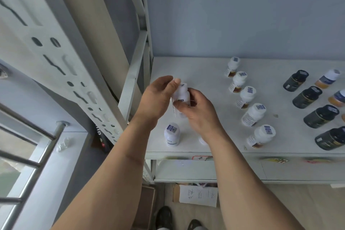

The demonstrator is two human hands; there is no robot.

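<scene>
The white bottle [181,97] is held in the air over the left part of the white shelf [205,69], lifted clear of its surface and between both hands, in the one head view. The right hand [197,110] grips the body from the right, with the thumb curled across the front over the label. The left hand [158,97] comes in from the other side with thumb and fingertips closed at the cap, where a small printed sticker shows. A thin white paper strip [174,107] hangs beside the bottle, though who holds it is unclear. The step looks like labelling or checking the cap. The next move would probably call for a steady right-hand grip while the left hand presses the sticker flat, then an upright set-down in a free spot. A single bottle [171,134] with a blue-printed cap sticker stands near the front edge, just below the hands. A row of five white bottles [246,97] runs diagonally to the right, all capped and opaque, so their contents cannot be told. Further right stand dark bottles [308,97], equally opaque, and clear bottles [328,78] showing an amber fill under white caps. A cardboard box [196,194] sits on the floor beneath.
</scene>
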